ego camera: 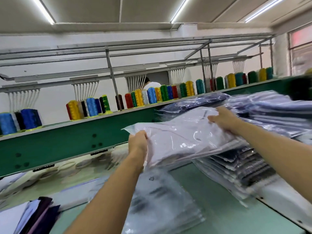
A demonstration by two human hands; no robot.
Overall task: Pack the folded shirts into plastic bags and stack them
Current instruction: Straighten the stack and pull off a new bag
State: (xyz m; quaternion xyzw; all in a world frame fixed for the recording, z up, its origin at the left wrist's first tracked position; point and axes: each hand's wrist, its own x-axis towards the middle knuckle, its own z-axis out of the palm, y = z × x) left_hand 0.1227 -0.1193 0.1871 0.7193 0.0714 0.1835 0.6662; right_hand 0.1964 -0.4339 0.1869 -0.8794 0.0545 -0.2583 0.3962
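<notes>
Here, 1 bagged shirt (pale fabric inside clear plastic) is carried at the top of the stack of packed shirts. Its right end lies over the stack and its left end juts out past it, above the table. Whether the bag already rests on the stack cannot be told.

The left hand grips the bag's left edge with fingers curled round the plastic. The right hand clasps the far right end, fingers bent over the top of the bag.

The stack under the bag is many layers deep, dark and light garments alternating. A 2nd heap of packed shirts sits just behind it to the right.

Judged from this, the bagging of this shirt is done and only its placing and squaring on the stack are left.

On the table below the arms lies a sheaf of empty plastic bags. At the lower left are folded garments, seemingly without bags, so more packing probably lies ahead.

Beyond the table runs a green machine beam topped with thread spools in many colours. A person is partly visible behind them.
</notes>
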